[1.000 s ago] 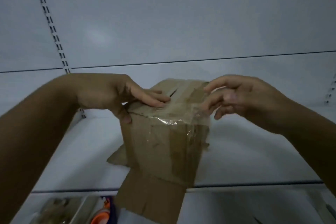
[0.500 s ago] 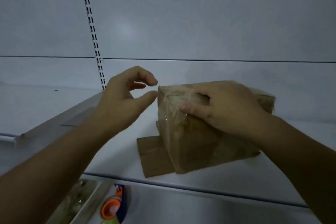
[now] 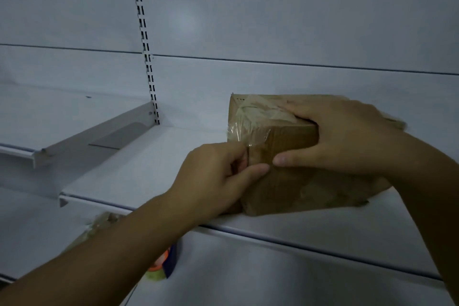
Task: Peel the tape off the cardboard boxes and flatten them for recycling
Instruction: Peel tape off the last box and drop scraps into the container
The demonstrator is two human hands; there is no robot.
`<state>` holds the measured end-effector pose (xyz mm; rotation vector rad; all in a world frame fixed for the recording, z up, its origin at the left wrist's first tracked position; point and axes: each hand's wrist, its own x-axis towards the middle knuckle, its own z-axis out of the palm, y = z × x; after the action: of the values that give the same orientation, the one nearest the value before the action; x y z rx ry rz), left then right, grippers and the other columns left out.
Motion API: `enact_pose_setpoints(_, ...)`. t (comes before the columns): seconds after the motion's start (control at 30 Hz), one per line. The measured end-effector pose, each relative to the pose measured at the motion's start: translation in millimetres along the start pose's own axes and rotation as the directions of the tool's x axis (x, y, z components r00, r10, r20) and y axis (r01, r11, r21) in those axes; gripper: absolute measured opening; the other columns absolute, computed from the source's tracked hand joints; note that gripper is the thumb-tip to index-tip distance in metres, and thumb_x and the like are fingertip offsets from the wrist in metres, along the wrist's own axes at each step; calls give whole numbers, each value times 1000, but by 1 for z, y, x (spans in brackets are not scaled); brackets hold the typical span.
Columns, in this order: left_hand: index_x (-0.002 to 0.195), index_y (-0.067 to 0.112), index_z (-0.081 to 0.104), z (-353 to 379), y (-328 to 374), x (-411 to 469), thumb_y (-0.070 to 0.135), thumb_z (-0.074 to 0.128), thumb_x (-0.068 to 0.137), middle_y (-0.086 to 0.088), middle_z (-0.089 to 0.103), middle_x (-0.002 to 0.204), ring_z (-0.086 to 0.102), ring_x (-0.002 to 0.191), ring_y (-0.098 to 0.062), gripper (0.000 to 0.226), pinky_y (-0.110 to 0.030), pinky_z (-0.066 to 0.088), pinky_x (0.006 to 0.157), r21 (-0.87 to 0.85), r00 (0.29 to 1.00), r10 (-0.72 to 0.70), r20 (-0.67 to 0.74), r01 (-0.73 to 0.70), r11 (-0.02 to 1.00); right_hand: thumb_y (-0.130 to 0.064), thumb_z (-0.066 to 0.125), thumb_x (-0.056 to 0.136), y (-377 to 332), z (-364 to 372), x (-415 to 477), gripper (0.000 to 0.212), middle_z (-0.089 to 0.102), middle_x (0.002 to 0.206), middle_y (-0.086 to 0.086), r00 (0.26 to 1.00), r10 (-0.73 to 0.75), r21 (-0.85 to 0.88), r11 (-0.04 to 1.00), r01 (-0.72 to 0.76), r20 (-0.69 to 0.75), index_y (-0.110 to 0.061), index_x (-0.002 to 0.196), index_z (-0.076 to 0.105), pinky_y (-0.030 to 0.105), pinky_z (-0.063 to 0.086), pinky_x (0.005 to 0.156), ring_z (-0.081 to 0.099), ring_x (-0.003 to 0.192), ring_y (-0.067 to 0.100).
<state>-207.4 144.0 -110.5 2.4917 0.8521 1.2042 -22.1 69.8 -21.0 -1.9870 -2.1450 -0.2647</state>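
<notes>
I've got the cardboard box (image 3: 298, 181) sitting on the white shelf (image 3: 149, 169), right of centre, its long axis running left to right and angling slightly away at the right end. My right hand (image 3: 347, 136) is clamped over the near top edge, fingers curled onto the top and thumb pressed flat on the near face. That's my anchor.

My left hand (image 3: 213, 176) is in at the near-left corner, fingers curled tight and thumb lying along the near face. It looks like I'm pinching the lower edge of the clear tape (image 3: 250, 117), though the exact bite is hidden behind my knuckles.

Here's what matters: from that pinch, the tape runs up and to the right, wrinkled across the left end and over onto the top, towards my right fingers. The left hand is the nearer one to the loose edge, so I reckon the peel goes leftward and towards me, away from the anchor hand. If the right hand slackens, the box will likely slide instead.
</notes>
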Motion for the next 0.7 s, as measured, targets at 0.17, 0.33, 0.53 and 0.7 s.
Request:
enact_pose_setpoints(0.17, 71, 15, 58, -3, -2, 3, 59, 39, 83, 1, 56, 63, 56, 64, -15, 49, -42, 47, 60, -85, 994, 38, 105, -29, 996, -82, 48, 55, 2, 2, 1, 94, 46, 138, -19, 1000, -3, -14, 1000, 3, 21, -46, 141, 30, 31, 38, 90, 45, 122, 10)
enact_pose_setpoints(0.33, 71, 14, 56, -12, -4, 6, 50, 38, 88, -2, 57, 64, 57, 64, -20, 43, -44, 50, 64, -306, 973, 46, 227, 26, 952, -84, 47, 53, 3, 2, 3, 95, 48, 136, -20, 999, -3, 9, 1000, 3, 33, -47, 139, 33, 34, 42, 92, 47, 120, 10)
enact_pose_setpoints(0.53, 82, 16, 64, -23, -3, 10, 35, 58, 84, -3, 62, 71, 62, 64, -13, 20, -29, 53, 62, -427, 986, 107, 125, -44, 903, -84, 45, 52, 2, 2, 0, 94, 49, 134, -20, 1000, 0, 26, 1000, -1, 28, -49, 138, 31, 37, 42, 95, 47, 118, 10)
enact_pose_setpoints(0.7, 102, 23, 54, -25, -10, 14, 35, 71, 75, 14, 60, 92, 61, 83, -4, 35, -22, 54, 66, -183, 949, 314, -40, -316, 931, -85, 46, 53, 2, 3, 0, 93, 51, 132, -19, 1000, -11, 49, 999, 10, 29, -48, 138, 33, 43, 44, 96, 48, 117, 11)
